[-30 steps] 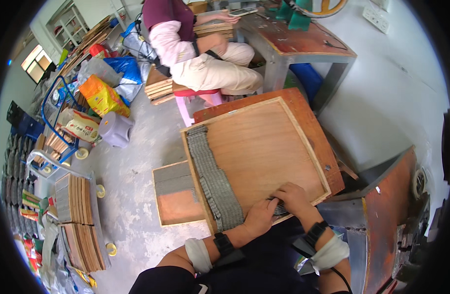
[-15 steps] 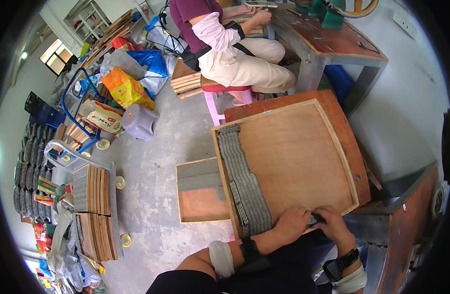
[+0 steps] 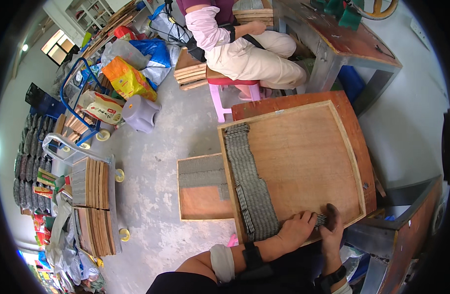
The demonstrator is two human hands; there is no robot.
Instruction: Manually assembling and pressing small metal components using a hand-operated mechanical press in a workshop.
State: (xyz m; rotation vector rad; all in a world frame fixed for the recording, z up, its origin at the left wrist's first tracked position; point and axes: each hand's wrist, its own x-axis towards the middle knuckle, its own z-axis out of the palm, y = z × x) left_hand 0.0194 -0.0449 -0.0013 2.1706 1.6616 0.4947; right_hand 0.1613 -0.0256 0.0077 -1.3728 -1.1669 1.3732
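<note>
Both hands, left hand (image 3: pixel 297 228) and right hand (image 3: pixel 332 226), apparently pinch grey strips (image 3: pixel 251 193) at the wooden tray (image 3: pixel 303 147)'s near edge; bare board lies beyond the grip.

wooden tray (image 3: pixel 303 147) on table, directly ahead; strip of small parts (image 3: pixel 249 186) along its left inner edge. smaller tray (image 3: pixel 203 203) just left of it, lower. stool (image 3: pixel 139 113) farther left on floor. seated person (image 3: pixel 244 44) beyond tray. stacked boards (image 3: pixel 90 183) far left.

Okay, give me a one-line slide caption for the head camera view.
Both hands, left hand and right hand, press a row of small grey pieces along the near edge of a wooden tray.
</note>
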